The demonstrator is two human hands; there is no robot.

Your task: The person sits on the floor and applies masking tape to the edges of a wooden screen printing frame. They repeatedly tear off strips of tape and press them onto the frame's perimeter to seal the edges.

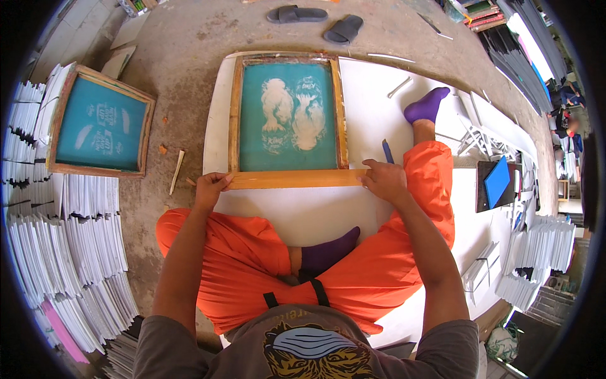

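Note:
A wooden screen-printing frame point(343, 120) with teal mesh and two pale figure designs lies flat on the white board point(372, 82) before me. A tan strip, apparently packing tape point(293, 180), stretches straight along the frame's near edge. My left hand point(211, 191) pinches the strip's left end between thumb and fingers, at the frame's near left corner. At the other end, my right hand point(385, 181) is closed on the strip, just beyond the near right corner. A slim blue tool point(387, 151) lies beside the right hand; its kind is unclear.
A second teal screen frame point(101, 123) leans against tied stacks of white sheets point(63, 252) at left. A blue flat piece point(497, 182) lies on a dark board at right, near white offcuts point(480, 139). Dark slippers point(297, 14) sit on the floor ahead; my legs flank the work.

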